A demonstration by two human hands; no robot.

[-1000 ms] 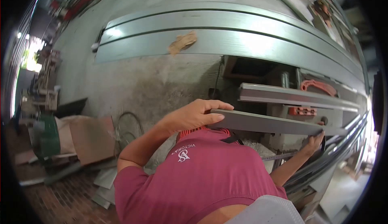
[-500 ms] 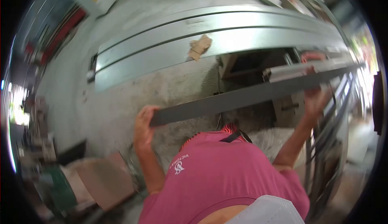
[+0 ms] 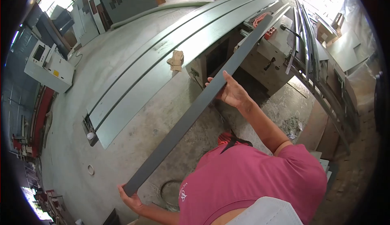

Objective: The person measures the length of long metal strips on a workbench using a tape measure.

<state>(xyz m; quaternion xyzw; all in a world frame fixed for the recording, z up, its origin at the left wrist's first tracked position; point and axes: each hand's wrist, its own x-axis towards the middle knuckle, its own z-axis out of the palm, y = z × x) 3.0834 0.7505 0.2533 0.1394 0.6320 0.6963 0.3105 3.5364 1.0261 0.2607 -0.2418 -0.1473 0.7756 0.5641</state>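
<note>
A long, narrow dark grey board [image 3: 178, 133] runs diagonally from the lower left to the upper right in front of my body. My left hand [image 3: 131, 200] is closed around its near lower end. Further along, my right hand [image 3: 232, 90] grips the board near its middle, thumb on top and fingertips showing at the far edge. Beyond the board lies a long pale metal machine bed [image 3: 134, 107] with dark lengthwise grooves. A crumpled tan cloth or glove [image 3: 176, 60] rests on the bed's near edge. The board's far end overlaps the machine's right side.
A grey-white machine cabinet [image 3: 50, 68] stands at the left. Several grey panels [image 3: 130, 10] lean at the back. Long thin strips [image 3: 304, 42] lie on a rack at the right. A ring [image 3: 91, 170] lies on the concrete floor, and a red-orange item [image 3: 262, 19] sits near the board's far end.
The board has swung from nearly level to a steep diagonal. My left hand moved down and left with its end; my right hand is now nearer its middle. The view has turned right.
</note>
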